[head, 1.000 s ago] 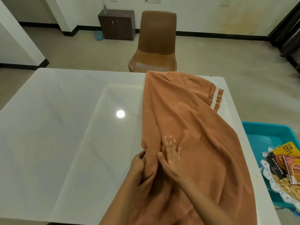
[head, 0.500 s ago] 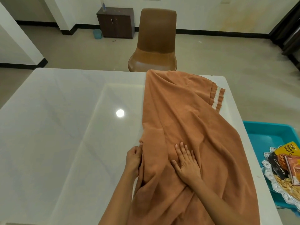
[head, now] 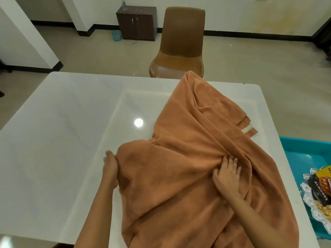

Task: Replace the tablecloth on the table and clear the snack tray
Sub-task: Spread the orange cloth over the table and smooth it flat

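An orange-brown tablecloth [head: 193, 140] with a white stripe near one corner lies bunched along the right half of the white glossy table [head: 62, 131]. My left hand [head: 111, 165] grips its left edge, fingers tucked under a raised fold. On top of the cloth my right hand [head: 226, 174] presses down, fingers curled into a gathered ridge of fabric. A silver snack tray [head: 311, 204] with nuts and an almond packet [head: 320, 187] sits off the table's right side, partly cut off by the frame edge.
A teal plastic bin [head: 304, 151] stands on the floor right of the table, under the snack tray. A brown chair [head: 180, 45] faces the table's far edge. A dark cabinet [head: 137, 23] and a small blue cup [head: 116, 35] are by the back wall.
My left hand has pulled the cloth's left edge outward to the left, lifting a fold. My right hand has moved right and bunched the fabric, and the striped corner has shifted nearer.
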